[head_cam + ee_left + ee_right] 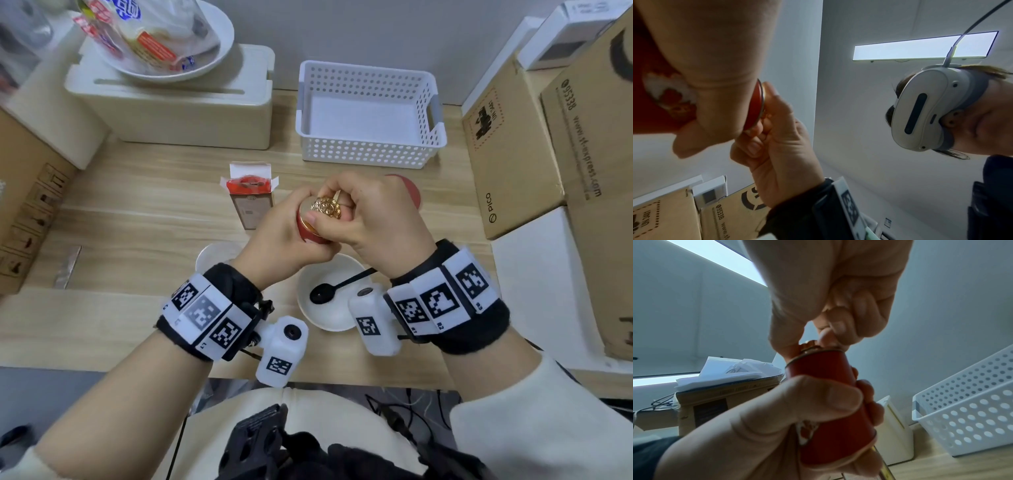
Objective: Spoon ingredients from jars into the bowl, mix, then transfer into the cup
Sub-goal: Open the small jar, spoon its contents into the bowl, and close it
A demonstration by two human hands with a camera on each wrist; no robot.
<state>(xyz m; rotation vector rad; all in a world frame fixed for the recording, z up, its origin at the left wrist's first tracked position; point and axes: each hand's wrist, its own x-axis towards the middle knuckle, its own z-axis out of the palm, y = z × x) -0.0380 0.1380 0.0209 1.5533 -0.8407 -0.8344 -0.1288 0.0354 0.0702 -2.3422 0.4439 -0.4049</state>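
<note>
A small red jar (312,232) with a gold embossed lid (326,207) is held up above the table. My left hand (286,224) grips the jar's body, thumb across its side (818,395). My right hand (346,209) pinches the gold lid from above, fingers curled round the knob (812,344). The lid sits on the jar. Below the hands stands a white bowl (337,317) with a black spoon (322,294) lying in it. A white round cup (215,255) stands left of the bowl, partly hidden by my left wrist.
An open carton (251,198) with a red item inside stands behind the hands. A red round thing (409,192) peeks out behind my right hand. A white perforated basket (370,150) sits at the back, a cream box (178,113) back left, cardboard boxes (513,154) right.
</note>
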